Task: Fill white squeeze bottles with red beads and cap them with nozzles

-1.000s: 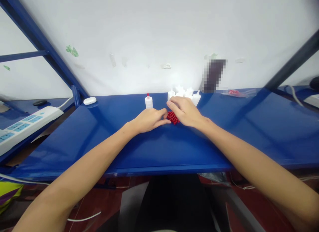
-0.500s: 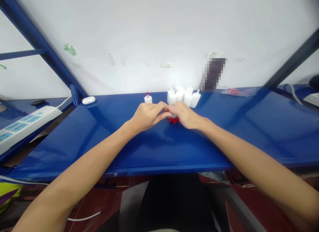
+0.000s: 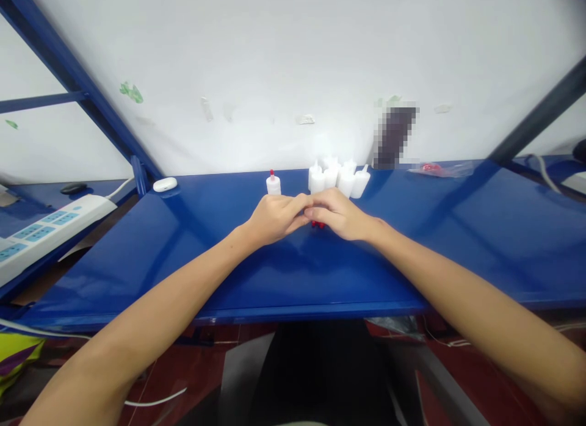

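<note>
My left hand and my right hand meet at the fingertips above the blue table. Both are closed, fingers bent and pressed together; whatever is between them is hidden. Just below the right fingers, small red caps show in part, the rest covered by the hand. Behind my left hand stands a white squeeze bottle with a red cap on its nozzle. Several white bottles with bare nozzles are grouped behind my right hand, and one at the right leans.
The blue table runs along a white wall. A white oval case lies at the back left, with a power strip beyond the table's left side. At the back right are a pixelated dark object and a plastic bag with red content.
The fingers of my two hands have shifted against each other, and my right hand now covers more of the red caps. The bottles stay where they were.
</note>
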`<state>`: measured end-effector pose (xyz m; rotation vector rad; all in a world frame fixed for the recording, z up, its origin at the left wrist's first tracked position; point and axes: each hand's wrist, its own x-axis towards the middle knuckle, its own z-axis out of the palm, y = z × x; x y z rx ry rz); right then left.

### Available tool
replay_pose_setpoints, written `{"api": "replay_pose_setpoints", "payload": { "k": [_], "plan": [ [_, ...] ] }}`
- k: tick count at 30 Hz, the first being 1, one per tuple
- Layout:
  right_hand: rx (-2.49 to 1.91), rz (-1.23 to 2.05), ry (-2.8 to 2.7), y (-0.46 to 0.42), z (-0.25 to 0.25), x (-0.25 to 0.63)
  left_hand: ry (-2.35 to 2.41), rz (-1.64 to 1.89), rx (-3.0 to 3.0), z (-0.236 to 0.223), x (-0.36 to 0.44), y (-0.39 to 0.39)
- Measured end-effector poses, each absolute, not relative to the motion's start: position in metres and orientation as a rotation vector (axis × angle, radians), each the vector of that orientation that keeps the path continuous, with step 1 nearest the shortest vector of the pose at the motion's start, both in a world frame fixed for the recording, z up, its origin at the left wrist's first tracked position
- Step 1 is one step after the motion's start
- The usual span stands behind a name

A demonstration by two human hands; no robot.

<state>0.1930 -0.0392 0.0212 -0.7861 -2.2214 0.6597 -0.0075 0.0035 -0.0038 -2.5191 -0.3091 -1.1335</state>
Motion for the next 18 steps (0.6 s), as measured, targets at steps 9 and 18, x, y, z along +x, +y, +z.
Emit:
{"api": "replay_pose_setpoints", "payload": {
  "k": [9,18],
  "plan": [
    [-0.959,0.512,-2.221,-0.039,0.017,0.188,-0.329,-1.053,-2.678,-0.006,-0.006,0.000],
    [-0.854,0.423,-2.182,-0.038,0.017,0.195,-0.651,-1.184,-2.745,0.006,-0.007,-0.001]
  ]
}}
